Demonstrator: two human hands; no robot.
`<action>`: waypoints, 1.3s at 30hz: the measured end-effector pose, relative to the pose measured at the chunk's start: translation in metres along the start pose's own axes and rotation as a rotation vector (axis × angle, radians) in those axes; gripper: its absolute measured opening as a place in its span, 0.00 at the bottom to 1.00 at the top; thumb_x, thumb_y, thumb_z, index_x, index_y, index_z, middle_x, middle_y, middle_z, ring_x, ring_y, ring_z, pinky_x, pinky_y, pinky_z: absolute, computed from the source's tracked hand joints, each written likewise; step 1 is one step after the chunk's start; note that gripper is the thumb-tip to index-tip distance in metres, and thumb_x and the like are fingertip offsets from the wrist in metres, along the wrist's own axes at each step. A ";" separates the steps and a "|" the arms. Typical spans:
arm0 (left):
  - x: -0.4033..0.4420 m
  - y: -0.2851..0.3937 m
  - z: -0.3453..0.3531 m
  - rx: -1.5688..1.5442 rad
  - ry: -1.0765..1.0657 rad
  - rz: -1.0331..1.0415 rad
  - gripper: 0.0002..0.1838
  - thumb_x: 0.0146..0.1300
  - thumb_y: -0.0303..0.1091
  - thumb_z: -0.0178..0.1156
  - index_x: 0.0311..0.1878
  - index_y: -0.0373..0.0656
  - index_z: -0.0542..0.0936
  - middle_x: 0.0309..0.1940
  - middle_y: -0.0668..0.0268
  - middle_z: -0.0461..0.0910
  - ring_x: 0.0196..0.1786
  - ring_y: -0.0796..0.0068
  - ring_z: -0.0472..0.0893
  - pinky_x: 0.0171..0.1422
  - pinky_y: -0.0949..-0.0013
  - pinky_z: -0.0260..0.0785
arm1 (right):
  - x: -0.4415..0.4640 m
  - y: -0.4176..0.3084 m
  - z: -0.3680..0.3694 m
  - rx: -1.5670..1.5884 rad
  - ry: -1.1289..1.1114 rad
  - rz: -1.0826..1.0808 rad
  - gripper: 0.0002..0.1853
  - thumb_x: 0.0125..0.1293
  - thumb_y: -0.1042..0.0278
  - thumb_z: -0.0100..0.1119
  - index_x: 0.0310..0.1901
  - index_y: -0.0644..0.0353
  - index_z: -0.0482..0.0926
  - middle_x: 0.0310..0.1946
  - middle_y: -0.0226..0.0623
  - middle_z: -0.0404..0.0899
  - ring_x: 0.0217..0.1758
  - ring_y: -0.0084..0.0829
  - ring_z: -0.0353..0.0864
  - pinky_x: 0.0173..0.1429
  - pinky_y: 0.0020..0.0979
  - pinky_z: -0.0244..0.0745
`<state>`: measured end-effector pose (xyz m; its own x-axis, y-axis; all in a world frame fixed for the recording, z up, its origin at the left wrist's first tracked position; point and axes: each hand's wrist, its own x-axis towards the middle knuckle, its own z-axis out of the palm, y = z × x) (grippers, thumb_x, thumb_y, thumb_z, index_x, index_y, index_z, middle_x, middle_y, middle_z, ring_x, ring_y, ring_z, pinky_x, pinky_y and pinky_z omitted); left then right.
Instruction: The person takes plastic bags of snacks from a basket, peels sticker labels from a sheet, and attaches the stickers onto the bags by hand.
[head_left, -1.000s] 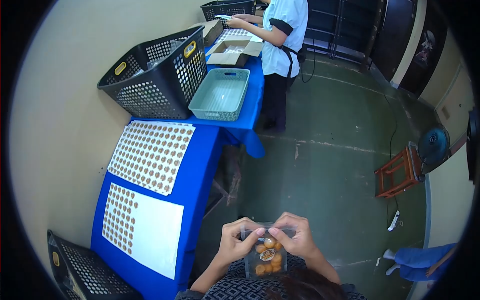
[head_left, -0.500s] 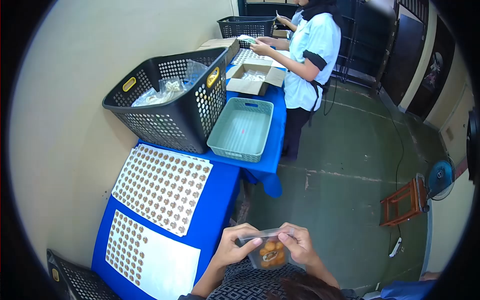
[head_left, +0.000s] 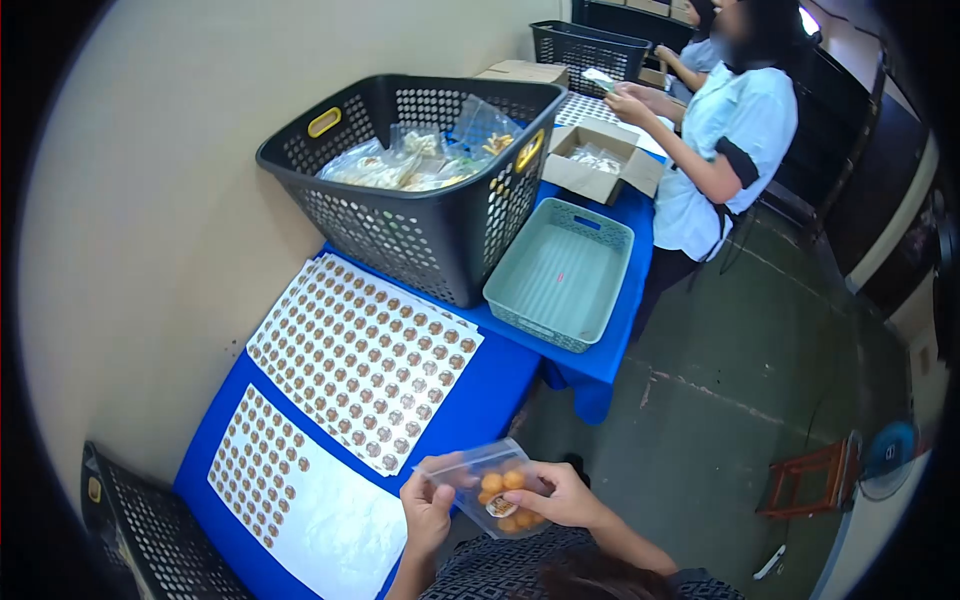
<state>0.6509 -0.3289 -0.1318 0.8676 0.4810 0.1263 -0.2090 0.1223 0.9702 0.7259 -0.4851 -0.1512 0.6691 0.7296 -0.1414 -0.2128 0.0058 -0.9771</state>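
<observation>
The round-labelled pouch (head_left: 492,483) is held tilted beside the bench's (head_left: 500,372) right edge, zip end pinched by the left hand (head_left: 427,510), side gripped by the right hand (head_left: 566,497); for handling, steady support seems needed.

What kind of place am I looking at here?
Probably a small snack-packing room: sheets of round stickers, a black basket of filled bags, and a co-worker at the same row of tables.

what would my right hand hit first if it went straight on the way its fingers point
Your right hand touches the clear plastic pouch of round orange pieces, so that comes first; beyond it, probably your left hand, though depth is unclear.
</observation>
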 end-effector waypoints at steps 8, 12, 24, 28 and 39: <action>0.006 -0.020 0.015 -0.018 0.183 -0.224 0.14 0.48 0.26 0.61 0.38 0.32 0.72 0.30 0.61 0.77 0.33 0.78 0.76 0.39 0.76 0.68 | 0.051 -0.003 -0.019 -0.044 -0.235 -0.056 0.19 0.51 0.64 0.60 0.42 0.66 0.71 0.31 0.31 0.75 0.33 0.17 0.71 0.37 0.20 0.68; 0.029 -0.027 0.029 0.074 0.265 -0.243 0.13 0.47 0.28 0.62 0.35 0.33 0.72 0.29 0.65 0.76 0.31 0.81 0.75 0.37 0.77 0.68 | 0.078 -0.020 -0.052 -0.133 -0.394 0.011 0.21 0.51 0.64 0.60 0.44 0.65 0.69 0.33 0.32 0.75 0.36 0.18 0.72 0.40 0.21 0.68; 0.090 -0.041 0.068 -0.081 0.585 -0.127 0.14 0.52 0.22 0.54 0.43 0.36 0.65 0.36 0.60 0.70 0.39 0.77 0.71 0.47 0.73 0.66 | 0.195 -0.018 -0.222 -0.630 0.258 -0.049 0.17 0.47 0.64 0.61 0.33 0.68 0.70 0.22 0.41 0.74 0.27 0.24 0.73 0.31 0.26 0.68; 0.072 -0.046 0.069 -0.053 0.670 -0.129 0.12 0.53 0.20 0.52 0.42 0.36 0.65 0.37 0.61 0.70 0.41 0.77 0.71 0.48 0.73 0.67 | 0.227 -0.003 -0.240 -0.834 0.044 0.041 0.25 0.47 0.54 0.60 0.38 0.70 0.68 0.23 0.43 0.73 0.26 0.32 0.72 0.32 0.30 0.68; -0.009 -0.033 0.052 -0.061 1.093 -0.006 0.13 0.55 0.23 0.52 0.44 0.35 0.65 0.38 0.60 0.70 0.39 0.77 0.72 0.48 0.73 0.66 | 0.258 -0.037 -0.118 -1.054 -0.342 -0.259 0.26 0.48 0.55 0.58 0.44 0.66 0.67 0.38 0.45 0.71 0.43 0.41 0.70 0.48 0.35 0.63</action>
<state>0.6738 -0.3827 -0.1541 0.0062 0.9873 -0.1590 -0.2546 0.1553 0.9545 0.9903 -0.3780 -0.1701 0.3417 0.9395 -0.0229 0.7163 -0.2761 -0.6408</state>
